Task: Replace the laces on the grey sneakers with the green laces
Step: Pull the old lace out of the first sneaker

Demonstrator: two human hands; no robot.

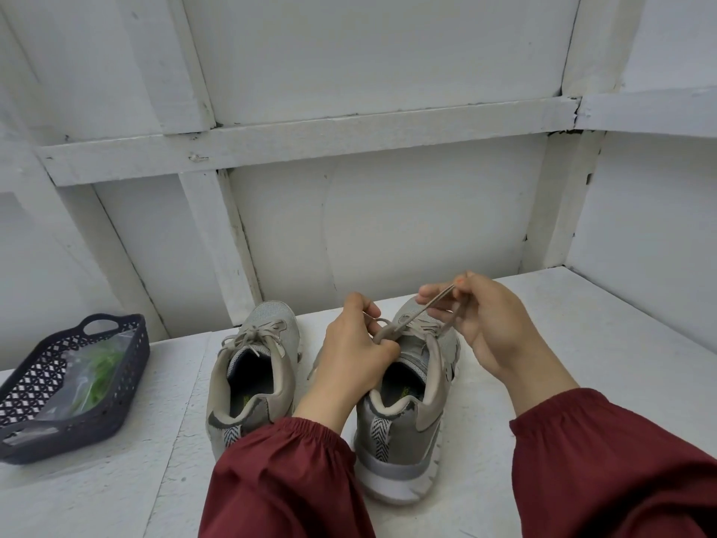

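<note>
Two grey sneakers stand side by side on the white surface, heels toward me. The left sneaker [252, 366] still has its beige lace tied in a bow. Over the right sneaker [411, 413], my left hand [353, 355] pinches the knot of its beige lace [392, 332]. My right hand [485, 324] grips one end of that lace and holds it taut, up and to the right. The green laces [101, 366] lie in a clear plastic bag inside a basket at the left.
A dark blue perforated basket [23, 390] with handles sits at the left edge of the white surface [582, 343]. A white panelled wall [388, 227] rises directly behind the sneakers. Dark red sleeves cover both forearms.
</note>
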